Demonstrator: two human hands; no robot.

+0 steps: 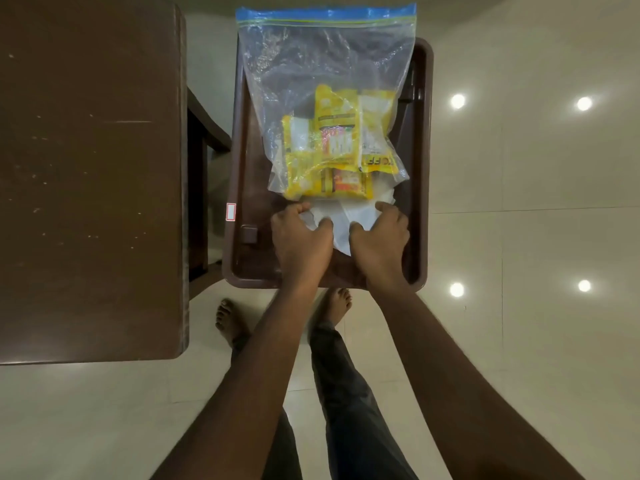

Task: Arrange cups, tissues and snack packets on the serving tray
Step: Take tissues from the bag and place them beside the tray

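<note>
A: Bag, how is it laid, and why?
B: The bag (325,64) is laid flat on the tray (420,168), with the zip end far from the hands and the closed end at the hands. Judged: it is gripped at that end so the contents can be worked out onto the tray.
A: Contents?
B: Yellow packets (337,140) are bunched inside the bag, just beyond the fingertips. White tissues (341,216) are seen between the two hands. Whether they are inside the bag or loose cannot be told.
A: Hands?
B: Left hand (300,237): the fingers are curled, and the bag's near end is pinched along with tissue. Right hand (381,237): the same grip, just beside the left.
A: Cups?
B: None are seen. The worktop (90,168) lies left of the left hand, apart from the tray. The arranging is judged barely begun.
</note>
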